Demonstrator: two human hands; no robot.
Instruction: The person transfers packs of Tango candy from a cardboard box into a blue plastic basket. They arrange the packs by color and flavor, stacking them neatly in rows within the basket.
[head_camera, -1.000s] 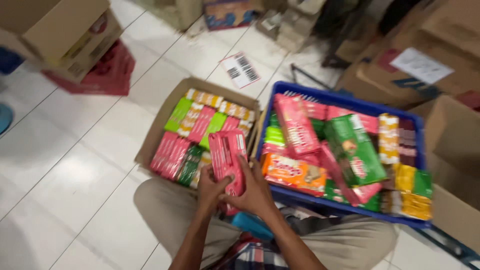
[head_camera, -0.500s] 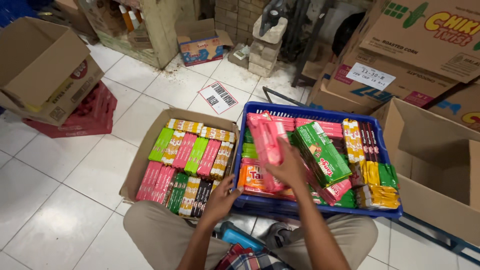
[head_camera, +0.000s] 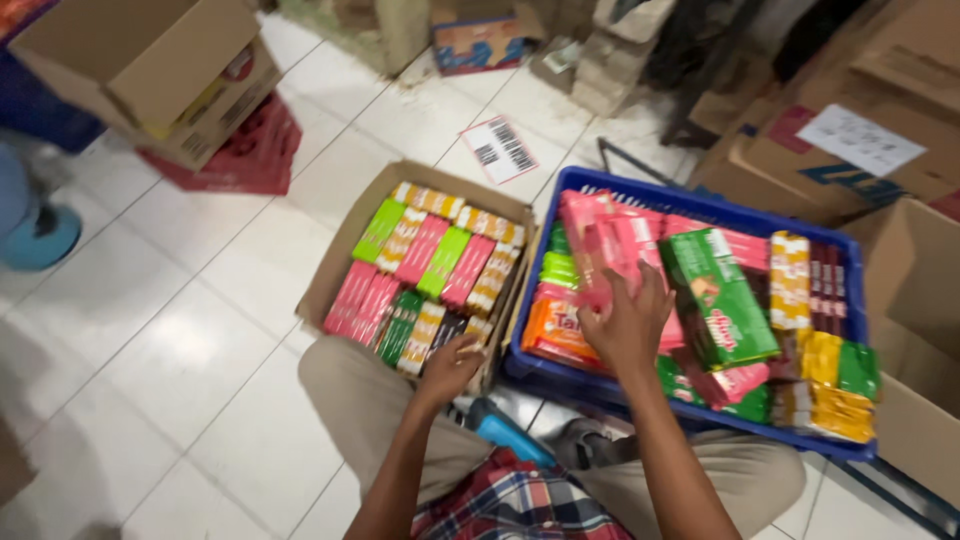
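A stack of pink rectangular snack packets (head_camera: 612, 250) is gripped by the right hand (head_camera: 625, 322) inside the blue plastic crate (head_camera: 700, 205). Left of the crate, the near edge of an open cardboard box (head_camera: 330, 280) is touched by the loosely curled left hand (head_camera: 452, 368).

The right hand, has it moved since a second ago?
Yes. The right hand went from the cardboard box, where both hands held pink packs, rightward into the blue crate, and now rests on pink packs there.
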